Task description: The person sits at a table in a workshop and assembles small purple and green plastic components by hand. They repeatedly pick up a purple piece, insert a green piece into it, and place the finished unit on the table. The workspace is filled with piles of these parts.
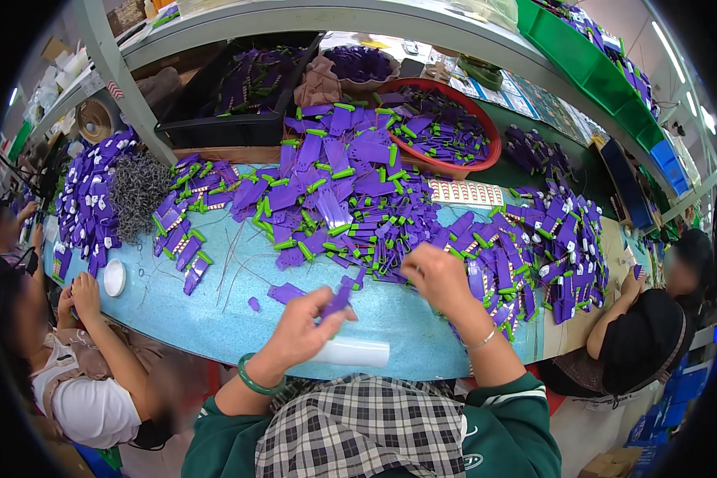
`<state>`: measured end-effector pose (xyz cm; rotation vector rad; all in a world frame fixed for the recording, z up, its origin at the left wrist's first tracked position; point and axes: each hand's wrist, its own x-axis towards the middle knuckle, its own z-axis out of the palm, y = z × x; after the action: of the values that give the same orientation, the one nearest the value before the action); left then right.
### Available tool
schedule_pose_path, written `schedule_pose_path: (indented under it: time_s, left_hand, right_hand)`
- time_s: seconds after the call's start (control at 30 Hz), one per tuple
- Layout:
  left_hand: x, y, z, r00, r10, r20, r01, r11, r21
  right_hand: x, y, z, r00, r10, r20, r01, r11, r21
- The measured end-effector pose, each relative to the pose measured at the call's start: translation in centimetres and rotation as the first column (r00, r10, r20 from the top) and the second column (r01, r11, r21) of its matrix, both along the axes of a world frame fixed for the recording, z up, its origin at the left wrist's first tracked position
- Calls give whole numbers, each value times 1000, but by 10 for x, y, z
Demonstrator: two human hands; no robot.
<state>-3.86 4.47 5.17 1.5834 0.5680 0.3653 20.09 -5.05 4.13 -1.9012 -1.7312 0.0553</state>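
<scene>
My left hand (303,325), with a green bangle at the wrist, is closed around a small flat purple plastic piece (338,300) just above the blue table (239,334). My right hand (440,275) is to its right, at the front edge of a large heap of purple plastic pieces with green ends (358,215). Its fingers are pinched together; whatever they hold is too small or hidden to name. A single flat purple piece (285,293) lies beyond my left hand. Under that hand, near the table edge, is a smooth white strip (350,351).
More purple pieces with red-and-white striped strips (566,247) cover the right side. At the back stand a black crate (275,127) and a red basin (492,131). A white dish (114,277) and grey wire tangle (139,195) are left. People sit either side; a shelf (311,20) spans above.
</scene>
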Motion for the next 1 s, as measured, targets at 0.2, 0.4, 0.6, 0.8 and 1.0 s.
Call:
schedule_pose_path:
  time_s: [0.2,0.4,0.6,0.8,1.0]
  left_hand:
    - [-7,8,-12,774,415,478,-328,909,-259]
    - [-12,12,-27,689,489,535,-397,872,-286]
    - [6,-6,-42,869,307,387,-222,943,-249]
    - [18,-25,-46,979,110,173,-68,971,-229]
    - [20,-33,-49,996,-42,74,50,991,-122]
  right_hand:
    - [8,30,-18,968,-180,173,178,984,23]
    - [20,17,-17,601,-234,-764,197,970,-143]
    - [-7,-11,-14,-98,-47,-994,39,998,-51]
    - [-40,-27,-4,314,12,-949,-5,1000,11]
    - [-56,-33,10,743,123,-657,-134,990,34]
